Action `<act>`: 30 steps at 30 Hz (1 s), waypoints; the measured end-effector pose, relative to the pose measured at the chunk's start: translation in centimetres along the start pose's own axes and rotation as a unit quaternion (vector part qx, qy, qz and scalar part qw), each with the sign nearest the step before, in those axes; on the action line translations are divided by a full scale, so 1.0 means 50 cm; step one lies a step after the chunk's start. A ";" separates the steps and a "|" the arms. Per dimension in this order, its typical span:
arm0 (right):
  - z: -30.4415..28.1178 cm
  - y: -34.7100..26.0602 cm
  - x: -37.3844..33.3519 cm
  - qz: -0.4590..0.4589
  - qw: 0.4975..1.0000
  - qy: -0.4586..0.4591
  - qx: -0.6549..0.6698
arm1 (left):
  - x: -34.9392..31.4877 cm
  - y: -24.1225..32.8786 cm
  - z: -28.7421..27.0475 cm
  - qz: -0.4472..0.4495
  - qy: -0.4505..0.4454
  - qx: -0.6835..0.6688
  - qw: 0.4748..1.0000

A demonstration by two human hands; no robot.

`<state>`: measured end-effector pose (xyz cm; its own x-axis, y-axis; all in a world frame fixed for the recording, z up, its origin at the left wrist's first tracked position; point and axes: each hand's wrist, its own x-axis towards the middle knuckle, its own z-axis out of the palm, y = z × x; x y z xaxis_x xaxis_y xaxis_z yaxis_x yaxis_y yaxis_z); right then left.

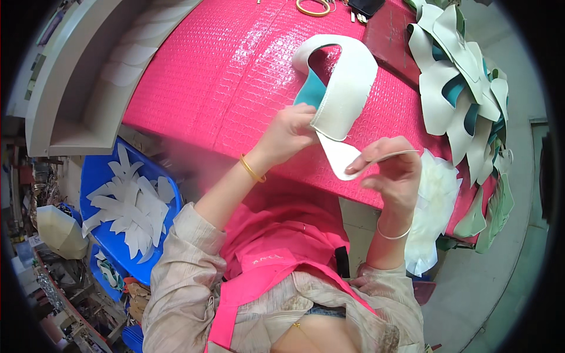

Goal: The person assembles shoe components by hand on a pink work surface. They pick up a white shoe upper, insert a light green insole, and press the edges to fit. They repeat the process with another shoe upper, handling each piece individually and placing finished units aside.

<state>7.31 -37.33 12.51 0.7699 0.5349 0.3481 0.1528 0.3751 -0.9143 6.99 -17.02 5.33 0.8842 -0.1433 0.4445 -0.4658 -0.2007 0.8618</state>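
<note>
A white shoe upper [352,88] with teal lining, seemingly bent into a loop, stands above the pink-covered table. My left hand [287,134] pinches its lower end beside a stitched edge. From that end a thin white strip [340,156] runs down and bends up to the right. The fingers of my right hand [391,173] are closed on the strip, whose far tip sticks out past them. Whether the strip is fixed to the upper is hidden at my left fingertips.
The pink table [200,88] carries a heap of similar white and teal pieces [453,82] at right, a dark red block [391,44] and a tape roll [313,6]. White sheets [432,206] hang near the right edge. At left stand a blue bin [126,253] of white strips and a grey trough [88,132].
</note>
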 end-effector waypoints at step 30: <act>0.009 0.136 0.097 0.095 0.978 0.178 -0.053 | 0.018 0.050 0.002 -0.228 0.010 -0.324 0.918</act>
<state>11.78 -31.83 8.08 0.9546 0.2830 0.0931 0.0350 0.2039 -0.9784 6.61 -17.76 7.83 0.9856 -0.1690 -0.0006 0.0663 0.3834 0.9212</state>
